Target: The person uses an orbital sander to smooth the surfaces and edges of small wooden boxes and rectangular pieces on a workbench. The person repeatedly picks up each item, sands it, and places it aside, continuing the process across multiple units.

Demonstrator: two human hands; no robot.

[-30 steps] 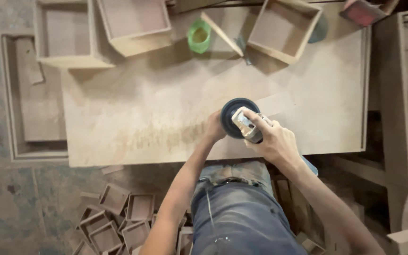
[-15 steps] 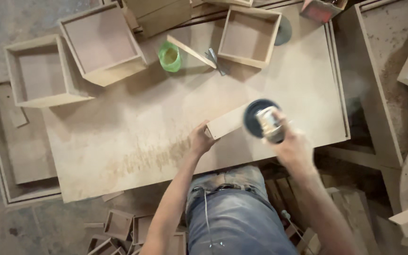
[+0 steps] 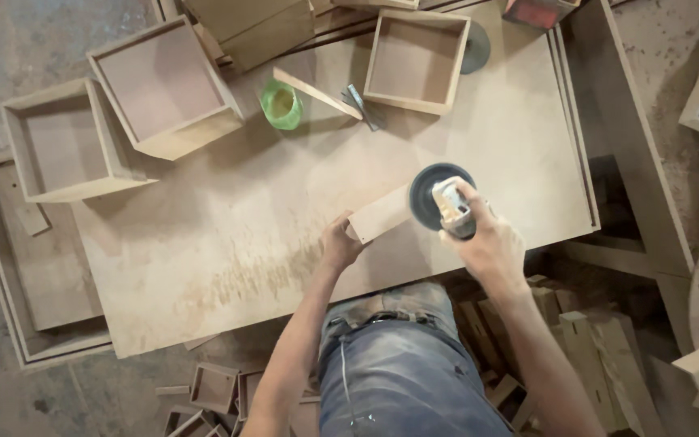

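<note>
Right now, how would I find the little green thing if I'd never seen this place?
Start at the big pale plywood worktable in the middle. Go to its far edge, between the large open wooden box and the smaller square wooden box. There sits the small round green plastic cup, the only bright green thing among bare brown wood.

Open wooden boxes [image 3: 167,89], green cup [image 3: 281,104]

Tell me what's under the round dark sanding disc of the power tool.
The end of a flat wooden board, steadied by the left hand, lies under the disc. The contact spot itself is covered.
</note>
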